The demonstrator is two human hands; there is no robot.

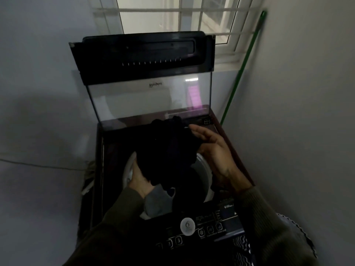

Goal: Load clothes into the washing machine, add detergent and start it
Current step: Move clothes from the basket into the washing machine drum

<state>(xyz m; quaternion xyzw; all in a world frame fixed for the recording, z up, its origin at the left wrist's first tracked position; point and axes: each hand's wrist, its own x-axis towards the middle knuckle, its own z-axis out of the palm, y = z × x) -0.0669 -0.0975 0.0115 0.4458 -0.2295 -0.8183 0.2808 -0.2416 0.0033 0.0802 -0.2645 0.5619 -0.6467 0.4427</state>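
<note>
Dark garment bundle over the drum, both hands on it.

I see the black garment (169,148), soft and crumpled, its long axis running from near-left up to far-right, held above the washing machine (236,150) opening. My left hand (139,176) cups the lower near end from underneath; my right hand (213,148) clasps the far upper side, fingers curled into the cloth. A grey garment (156,202) lies in the pale round drum (201,167). The glass lid (146,100) stands upright behind; the glossy control panel (203,227) sits nearest me.
</note>
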